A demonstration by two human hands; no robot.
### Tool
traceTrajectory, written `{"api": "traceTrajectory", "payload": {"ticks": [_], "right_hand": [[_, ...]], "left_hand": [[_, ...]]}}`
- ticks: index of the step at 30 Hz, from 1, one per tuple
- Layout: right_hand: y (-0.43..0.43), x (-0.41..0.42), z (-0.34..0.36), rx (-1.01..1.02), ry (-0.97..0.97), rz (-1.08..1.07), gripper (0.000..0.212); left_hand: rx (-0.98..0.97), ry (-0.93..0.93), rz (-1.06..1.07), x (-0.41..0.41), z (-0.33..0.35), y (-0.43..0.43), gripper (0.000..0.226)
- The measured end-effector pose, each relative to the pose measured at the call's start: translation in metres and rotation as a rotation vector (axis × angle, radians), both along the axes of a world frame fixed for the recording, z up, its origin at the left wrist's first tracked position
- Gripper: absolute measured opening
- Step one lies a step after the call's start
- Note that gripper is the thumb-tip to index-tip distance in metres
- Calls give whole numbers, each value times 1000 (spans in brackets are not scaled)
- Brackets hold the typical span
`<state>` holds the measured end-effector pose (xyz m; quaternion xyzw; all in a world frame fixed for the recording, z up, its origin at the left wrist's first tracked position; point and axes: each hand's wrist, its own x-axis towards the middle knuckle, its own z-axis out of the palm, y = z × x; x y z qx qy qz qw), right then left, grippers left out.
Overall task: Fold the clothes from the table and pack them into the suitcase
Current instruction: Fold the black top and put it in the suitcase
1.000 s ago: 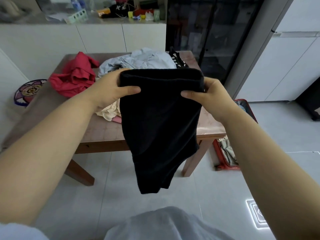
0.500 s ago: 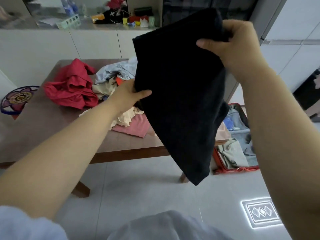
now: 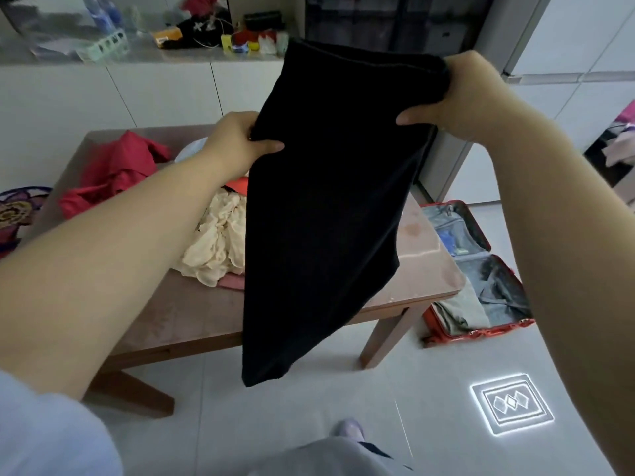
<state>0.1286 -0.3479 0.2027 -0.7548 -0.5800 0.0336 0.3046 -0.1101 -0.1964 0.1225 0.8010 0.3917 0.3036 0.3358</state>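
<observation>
A black garment [image 3: 326, 207] hangs in the air in front of me, over the near edge of the brown table [image 3: 192, 314]. My right hand [image 3: 457, 94] grips its top right corner, high up. Lower down, my left hand [image 3: 237, 139] pinches its left edge. The cloth slants down to a point near the floor. On the table lie a red garment [image 3: 113, 170], a cream garment [image 3: 216, 242] and a bit of pale blue cloth, partly hidden. An open red suitcase [image 3: 481, 333] lies on the floor right of the table, with folded clothes inside.
A white counter [image 3: 137, 56] with clutter runs behind the table. A dark glass cabinet and white cupboards stand at the back right. A lit square pattern [image 3: 512, 403] shines on the tiled floor. A patterned round object [image 3: 17, 214] sits at far left.
My right hand has come down and to the right with the top corner. My left hand has risen along the left edge, so the garment spreads wider and hangs lower over the table.
</observation>
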Motion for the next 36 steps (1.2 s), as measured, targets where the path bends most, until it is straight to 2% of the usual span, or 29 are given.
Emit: {"api": "traceTrajectory", "payload": {"ticks": [4, 7, 10, 14, 18, 20, 23, 24, 27, 30, 33, 36], "right_hand": [[30, 20, -1, -58, 64, 54, 30], [65, 32, -2, 17, 115, 27, 23], [104, 42, -2, 135, 189, 3, 32], [140, 51, -13, 317, 196, 70, 30], [140, 47, -75, 358, 134, 164, 26], [128, 38, -127, 288, 177, 218, 29], [102, 23, -204, -33, 279, 324, 46], [93, 18, -225, -156, 291, 361, 50], [65, -2, -273, -441, 272, 478, 59], [47, -18, -297, -604, 252, 494, 61], [40, -22, -306, -591, 330, 440, 53], [47, -24, -307, -453, 394, 297, 36]], "left_hand": [[46, 88, 60, 17, 1, 30, 33], [111, 130, 207, 33, 4, 59, 40], [226, 192, 346, 53, 15, 85, 44], [201, 109, 494, 70, 27, 118, 39], [127, 124, 495, 61, -11, 127, 38], [21, 132, 444, 51, -50, 118, 31], [-159, 269, 422, 31, -114, 97, 31], [-83, 343, 394, 23, -135, 88, 37], [339, 580, 278, -8, -191, 77, 57], [472, 756, 175, -27, -217, 67, 69], [445, 708, 209, -31, -224, 57, 86], [279, 362, 286, -24, -213, 58, 68]]}}
